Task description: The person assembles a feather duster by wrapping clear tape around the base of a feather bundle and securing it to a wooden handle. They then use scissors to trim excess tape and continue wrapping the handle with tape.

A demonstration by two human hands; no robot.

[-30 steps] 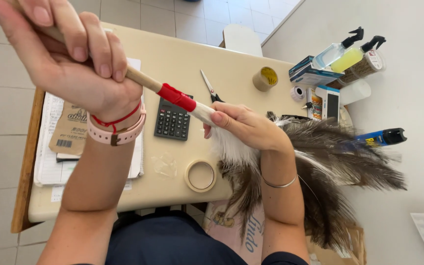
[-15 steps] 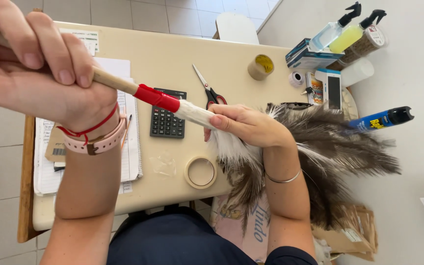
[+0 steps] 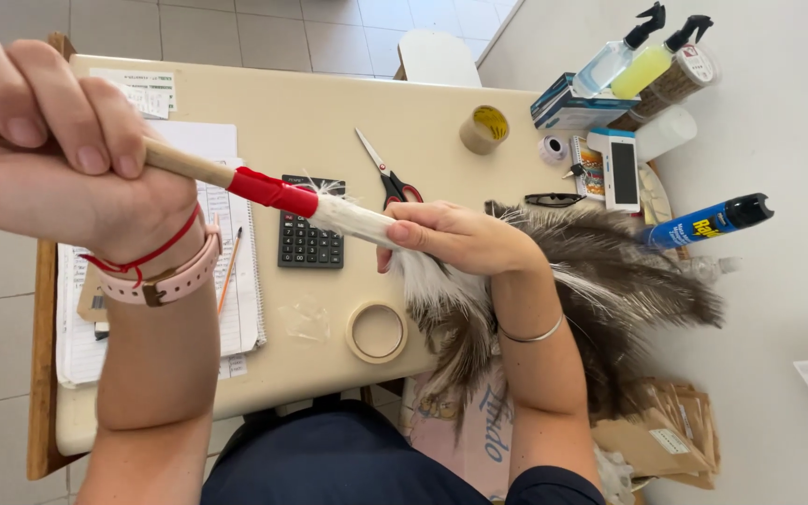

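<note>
- Left hand (image 3: 58, 154) is gripping the wooden handle (image 3: 180, 161), fingers wrapped shut.
- Right hand (image 3: 455, 238) is pinching the feather duster (image 3: 610, 271) at its white neck.
- Two spray bottles (image 3: 633, 56) are holding clear and yellow liquid.

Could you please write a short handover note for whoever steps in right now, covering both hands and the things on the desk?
Left hand: closed around the wooden handle of the feather duster, held up near the camera.
Right hand: gripping the duster where the white binding meets the feathers, which spread out to the right.
The duster is held above the desk, not resting on it.
On the desk beneath: calculator, scissors, tape roll, papers at left.
Done: duster is held firmly in both hands.
Left: the pictures do not show any further change to the duster.
</note>
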